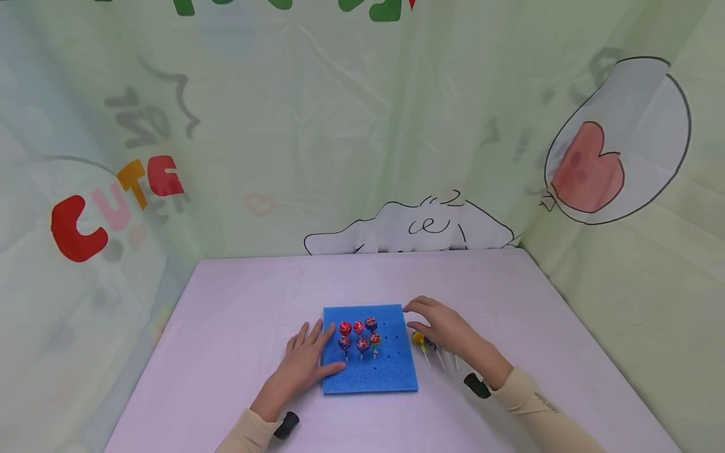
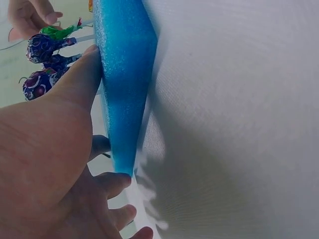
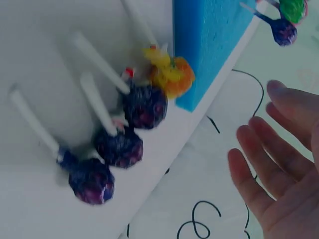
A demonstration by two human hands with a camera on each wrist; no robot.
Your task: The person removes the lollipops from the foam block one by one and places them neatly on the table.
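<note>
Four loose lollipops (image 3: pixel 124 134) lie just under the right hand's (image 1: pixel 447 330) open, empty grip.

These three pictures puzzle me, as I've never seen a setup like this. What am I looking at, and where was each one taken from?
There is no machine here, only a person's two bare hands. The wide picture comes from a camera on the person's head; the other two come from cameras on each wrist. On the table lies a blue foam block with six lollipops standing in it. The left hand lies flat, its fingers on the block's edge. The right hand hovers open over four loose lollipops lying beside the block, holding nothing. The two wrist pictures look tilted because those cameras sit at an angle.
</note>
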